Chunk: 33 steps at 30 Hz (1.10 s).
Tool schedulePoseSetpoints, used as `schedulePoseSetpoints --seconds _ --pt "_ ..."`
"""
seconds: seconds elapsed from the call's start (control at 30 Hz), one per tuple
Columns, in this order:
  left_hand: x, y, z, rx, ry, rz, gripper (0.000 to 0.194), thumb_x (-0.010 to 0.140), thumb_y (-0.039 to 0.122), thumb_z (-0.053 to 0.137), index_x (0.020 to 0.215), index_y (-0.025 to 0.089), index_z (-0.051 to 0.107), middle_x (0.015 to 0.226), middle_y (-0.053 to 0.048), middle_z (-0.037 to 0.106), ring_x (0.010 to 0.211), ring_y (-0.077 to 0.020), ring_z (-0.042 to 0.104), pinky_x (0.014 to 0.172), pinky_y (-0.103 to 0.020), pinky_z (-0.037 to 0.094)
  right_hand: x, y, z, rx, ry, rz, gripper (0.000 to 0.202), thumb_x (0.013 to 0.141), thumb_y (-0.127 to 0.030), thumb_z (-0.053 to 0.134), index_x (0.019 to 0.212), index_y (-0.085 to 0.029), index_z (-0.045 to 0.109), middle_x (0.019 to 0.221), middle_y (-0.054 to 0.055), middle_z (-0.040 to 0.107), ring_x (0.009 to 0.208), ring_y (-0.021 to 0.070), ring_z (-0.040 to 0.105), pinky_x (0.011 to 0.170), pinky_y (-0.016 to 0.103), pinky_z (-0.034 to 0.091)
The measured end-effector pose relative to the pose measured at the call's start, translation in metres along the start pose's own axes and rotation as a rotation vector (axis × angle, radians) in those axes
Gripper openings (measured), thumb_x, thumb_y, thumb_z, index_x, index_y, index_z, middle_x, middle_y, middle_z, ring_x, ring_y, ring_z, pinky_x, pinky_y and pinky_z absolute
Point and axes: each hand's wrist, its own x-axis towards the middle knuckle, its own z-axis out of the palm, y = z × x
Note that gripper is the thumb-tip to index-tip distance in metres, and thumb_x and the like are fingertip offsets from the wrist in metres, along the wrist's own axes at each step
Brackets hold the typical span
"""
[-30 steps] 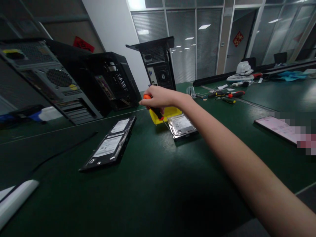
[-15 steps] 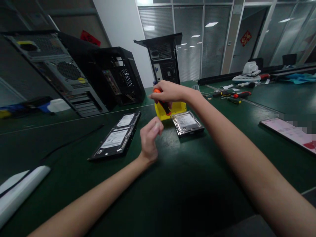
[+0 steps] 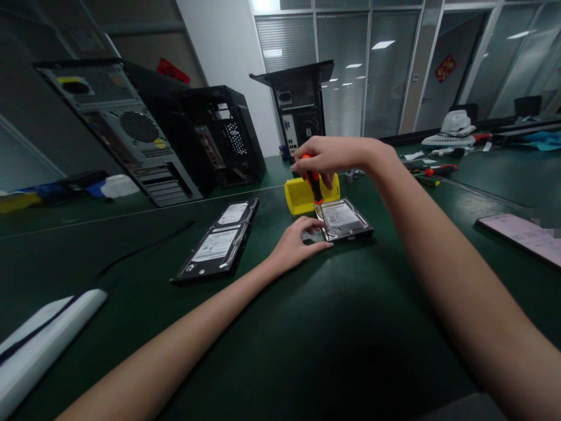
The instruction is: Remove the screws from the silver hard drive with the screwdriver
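Note:
A silver hard drive (image 3: 344, 217) lies flat on the green table with its white label up. My right hand (image 3: 322, 156) is closed around an orange-and-black screwdriver (image 3: 316, 190). The tool stands nearly upright, and its tip comes down at the drive's left side; the exact contact point is too small to make out. My left hand (image 3: 295, 242) holds the drive's near left corner, thumb at the front edge and fingers at the left side. Just behind the drive is a yellow tray (image 3: 300, 196).
Two more hard drives (image 3: 214, 245) lie end to end on the left. Computer cases (image 3: 162, 140) stand at the back left, another (image 3: 300, 111) behind the yellow tray. Hand tools (image 3: 438, 171) lie at the back right, a phone (image 3: 517, 234) at the right, a white object (image 3: 56, 333) at the near left.
My left hand has come forward and right, from a loose fist beside the drive to a hold on its corner. The screwdriver in my right hand is more upright. The view has shifted slightly.

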Motion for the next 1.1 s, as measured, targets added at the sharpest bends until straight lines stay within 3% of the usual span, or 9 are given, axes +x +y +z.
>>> schedulePoseSetpoints --seconds 0.13,0.23,0.53,0.8,0.97,1.1 --pt "0.005 0.003 0.007 -0.058 -0.043 -0.014 0.044 0.077 0.049 0.064 0.107 0.017 0.063 0.102 -0.008 0.060 0.091 -0.0203 0.055 0.076 -0.031 0.044 -0.001 -0.002 -0.001 0.021 0.010 0.065 0.027 0.093 -0.029 0.036 0.093 -0.011 0.056 0.084 0.006 0.061 0.064 0.0086 0.062 0.052 0.016 0.046" --pt "0.005 0.004 0.008 -0.080 -0.054 -0.027 0.042 0.078 0.047 0.062 0.107 0.017 0.063 0.099 -0.007 0.060 0.088 -0.0190 0.055 0.073 -0.030 0.043 -0.001 -0.002 -0.002 0.052 -0.019 0.023 0.021 0.091 -0.024 0.042 0.095 -0.011 0.058 0.089 0.005 0.063 0.069 0.0080 0.063 0.057 0.014 0.048" --pt "0.004 -0.001 0.008 -0.128 -0.033 -0.092 0.049 0.075 0.052 0.064 0.106 0.015 0.058 0.087 -0.004 0.060 0.076 -0.0165 0.054 0.068 -0.028 0.043 -0.004 -0.010 -0.007 0.053 -0.087 -0.049 0.022 0.089 -0.028 0.051 0.090 -0.008 0.062 0.081 0.004 0.065 0.073 0.0080 0.065 0.065 0.015 0.050" --pt "0.005 -0.002 0.009 -0.136 -0.051 -0.095 0.048 0.074 0.050 0.066 0.105 0.015 0.057 0.088 -0.005 0.061 0.077 -0.0174 0.055 0.067 -0.029 0.042 -0.006 -0.011 -0.003 0.102 -0.046 -0.043 0.020 0.083 -0.029 0.061 0.084 -0.009 0.064 0.072 0.003 0.064 0.065 0.0074 0.064 0.057 0.014 0.048" --pt "0.005 -0.001 0.008 -0.131 -0.057 -0.072 0.043 0.075 0.047 0.065 0.103 0.014 0.058 0.087 -0.005 0.060 0.077 -0.0172 0.055 0.069 -0.029 0.042 -0.007 -0.011 -0.004 0.065 -0.027 -0.062 0.022 0.080 -0.026 0.064 0.096 -0.011 0.067 0.083 0.003 0.066 0.069 0.0072 0.063 0.055 0.012 0.046" --pt "0.003 0.000 0.007 -0.136 -0.071 -0.054 0.040 0.077 0.046 0.064 0.101 0.014 0.058 0.085 -0.004 0.059 0.077 -0.0167 0.054 0.069 -0.029 0.042 -0.005 -0.012 -0.003 -0.009 -0.078 -0.015 0.024 0.083 -0.029 0.060 0.099 -0.013 0.068 0.079 0.003 0.065 0.066 0.0078 0.063 0.051 0.012 0.044"
